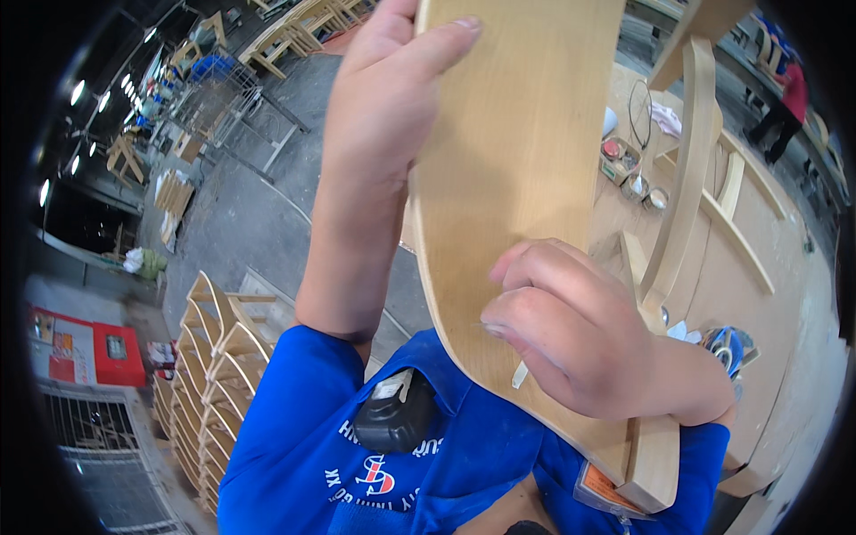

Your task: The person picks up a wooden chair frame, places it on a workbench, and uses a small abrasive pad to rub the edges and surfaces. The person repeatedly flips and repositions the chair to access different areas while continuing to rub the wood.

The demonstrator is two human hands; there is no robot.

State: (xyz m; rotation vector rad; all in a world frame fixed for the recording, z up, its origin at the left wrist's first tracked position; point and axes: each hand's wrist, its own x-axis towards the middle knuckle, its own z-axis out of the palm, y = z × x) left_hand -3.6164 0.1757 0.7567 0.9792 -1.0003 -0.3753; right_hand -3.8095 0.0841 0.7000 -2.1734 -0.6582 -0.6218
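Plywood, a curved pale seat panel (508, 169), stands tilted up close before the person, above the workbench (785, 267). The left hand (388, 89) clamps its upper left edge, thumb across the face; the right hand (580, 334) pinches a thin sliver-like tool (520, 374) against its lower face. It looks stiff, light and smooth, best gripped by its edges.

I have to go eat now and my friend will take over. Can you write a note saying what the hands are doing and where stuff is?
Left hand: grips the top edge of the curved wooden panel, holding it up.
Right hand: closed around a small thin tool, pressed to the panel's face.
Nearby: wooden chair frame and small tins on the workbench.
Done: cannot tell; the panel looks smooth.
Left: unclear; keep the panel steady.
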